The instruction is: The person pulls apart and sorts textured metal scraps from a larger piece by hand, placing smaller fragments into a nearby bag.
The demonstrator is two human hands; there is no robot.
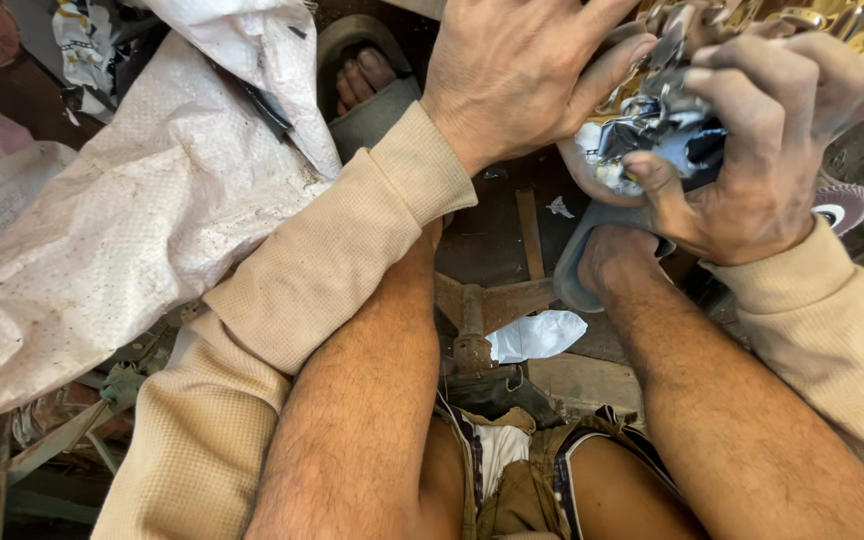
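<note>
My left hand (pixel 522 75) and my right hand (pixel 762 140) both close around a bunch of shiny silver metal pieces (pixel 667 125) held up in front of me. The left thumb presses on the bunch from the left; the right fingers wrap over it from the right. More shiny gold and silver pieces (pixel 832 20) lie at the top right edge, behind the hands. Both arms wear beige ribbed sleeves. My bare legs spread out below the hands.
A large dirty white woven sack (pixel 122 220) fills the left side. My feet in grey sandals (pixel 372 70) rest on the dark ground. A rusty metal stand (pixel 477 310), a white scrap (pixel 537 335) and a grinding disc (pixel 842 205) lie between and beside my legs.
</note>
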